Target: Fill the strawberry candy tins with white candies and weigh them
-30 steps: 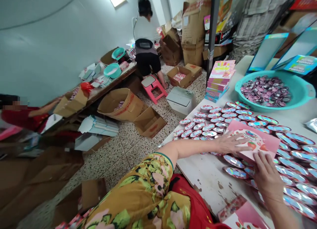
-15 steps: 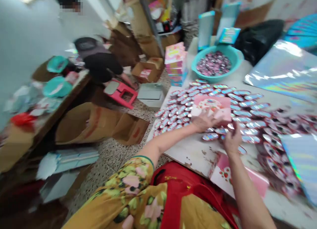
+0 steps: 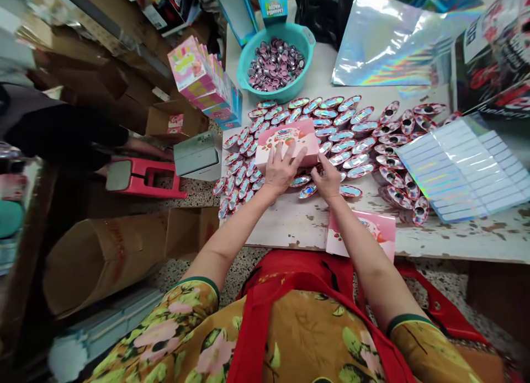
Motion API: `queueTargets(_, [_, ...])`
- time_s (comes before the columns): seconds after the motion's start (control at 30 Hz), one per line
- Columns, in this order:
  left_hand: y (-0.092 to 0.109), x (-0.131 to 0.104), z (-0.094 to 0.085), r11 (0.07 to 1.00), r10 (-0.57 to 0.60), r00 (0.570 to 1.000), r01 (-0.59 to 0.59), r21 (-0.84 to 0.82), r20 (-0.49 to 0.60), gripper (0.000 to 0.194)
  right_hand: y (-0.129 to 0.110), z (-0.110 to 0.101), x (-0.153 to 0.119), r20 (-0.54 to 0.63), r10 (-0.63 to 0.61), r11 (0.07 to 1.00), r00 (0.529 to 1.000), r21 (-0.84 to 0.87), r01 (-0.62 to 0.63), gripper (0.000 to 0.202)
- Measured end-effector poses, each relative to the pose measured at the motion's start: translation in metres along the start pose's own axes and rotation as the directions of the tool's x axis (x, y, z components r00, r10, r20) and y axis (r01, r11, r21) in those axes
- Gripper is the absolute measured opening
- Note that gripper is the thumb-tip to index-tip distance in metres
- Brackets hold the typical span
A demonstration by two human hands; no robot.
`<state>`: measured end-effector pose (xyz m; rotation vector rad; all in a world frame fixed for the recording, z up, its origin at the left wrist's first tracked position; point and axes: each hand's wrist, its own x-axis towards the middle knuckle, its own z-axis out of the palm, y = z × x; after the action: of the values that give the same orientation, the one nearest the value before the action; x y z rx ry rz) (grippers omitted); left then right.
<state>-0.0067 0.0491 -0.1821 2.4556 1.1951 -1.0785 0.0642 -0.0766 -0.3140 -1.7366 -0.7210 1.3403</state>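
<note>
A pink box (image 3: 287,142) with a strawberry print rests on top of many upright oval packets with shiny silver tops (image 3: 343,135). My left hand (image 3: 282,170) lies on the box with its fingers spread. At the box's right end, my right hand (image 3: 328,179) has its fingers bent together against the corner; what they pinch, if anything, is too small to tell. Another pink box or card (image 3: 383,228) lies near the table's front edge, partly beneath my right forearm.
A turquoise basin (image 3: 244,74) of small round caps stands at the back, left of holographic sheets (image 3: 381,46). Stacked pink and blue boxes (image 3: 196,74) stand at the left edge. Striped sheets (image 3: 467,168) lie right. A person's arm (image 3: 144,148) reaches beside a pink stool (image 3: 155,179).
The view has swung right, so the table sits further left and more of its right side shows. Both hands remain at the same pink box, my left hand still on its top.
</note>
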Motion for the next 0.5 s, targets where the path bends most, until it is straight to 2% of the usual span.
queueTargets(0.1, [0.008, 0.005, 0.012, 0.998, -0.036, 0.998, 0.033, -0.046, -0.051, 0.053, 0.000, -0.002, 0.002, 0.010, -0.005, 1.000, 1.000, 0.000, 0.005, 0.052])
queueTargets(0.2, [0.015, 0.011, 0.022, 0.992, -0.056, 0.997, 0.050, -0.112, -0.048, 0.049, -0.002, -0.003, 0.004, 0.027, 0.046, 0.999, 0.999, -0.002, -0.046, 0.047])
queueTargets(0.3, [0.006, 0.004, 0.020, 0.981, -0.049, 0.998, 0.041, -0.188, -0.034, 0.045, -0.004, -0.004, 0.005, 0.024, 0.082, 0.997, 0.996, -0.018, -0.081, 0.045])
queueTargets(0.33, [-0.002, -0.004, 0.017, 0.973, -0.089, 0.994, 0.073, -0.218, -0.064, 0.044, -0.004, -0.004, 0.006, 0.023, 0.080, 0.997, 0.996, -0.019, -0.080, 0.045])
queueTargets(0.37, [-0.012, -0.013, 0.013, 0.957, -0.171, 0.979, 0.137, -0.255, -0.114, 0.042, -0.004, -0.004, 0.006, 0.025, 0.075, 0.997, 0.997, -0.016, -0.075, 0.045])
queueTargets(0.43, [-0.034, -0.035, 0.006, 0.878, -0.402, 0.895, 0.316, -0.361, -0.193, 0.039, -0.003, -0.005, 0.007, 0.027, 0.063, 0.998, 0.998, -0.001, -0.063, 0.046])
queueTargets(0.47, [-0.044, -0.045, 0.003, 0.817, -0.502, 0.845, 0.393, -0.422, -0.185, 0.035, -0.002, -0.006, 0.007, 0.027, 0.059, 0.998, 0.998, 0.007, -0.059, 0.045])
queueTargets(0.5, [-0.053, -0.053, 0.002, 0.761, -0.564, 0.813, 0.442, -0.475, -0.146, 0.028, -0.002, -0.006, 0.007, 0.027, 0.056, 0.998, 0.998, 0.016, -0.057, 0.044])
